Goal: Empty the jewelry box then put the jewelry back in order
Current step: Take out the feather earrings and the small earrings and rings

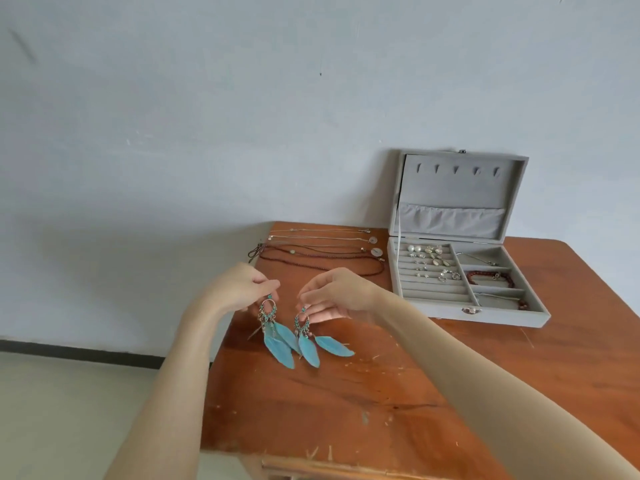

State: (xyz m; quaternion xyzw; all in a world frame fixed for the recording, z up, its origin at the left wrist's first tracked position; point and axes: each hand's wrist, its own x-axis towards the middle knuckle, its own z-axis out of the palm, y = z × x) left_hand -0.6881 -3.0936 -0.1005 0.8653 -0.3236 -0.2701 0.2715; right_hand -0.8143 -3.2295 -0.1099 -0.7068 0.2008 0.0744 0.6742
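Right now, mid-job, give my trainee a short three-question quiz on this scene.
1. True or false: the jewelry box lid is closed.
2. What does each hand hold? A) a necklace B) a blue feather earring C) a ring
3. Fill in: the necklaces lie on the table, to the ____ of the box in the picture.

Key: 1 false, the lid stands open. 2 B: left hand pinches one feather earring, right hand pinches the other earring. 3 left.
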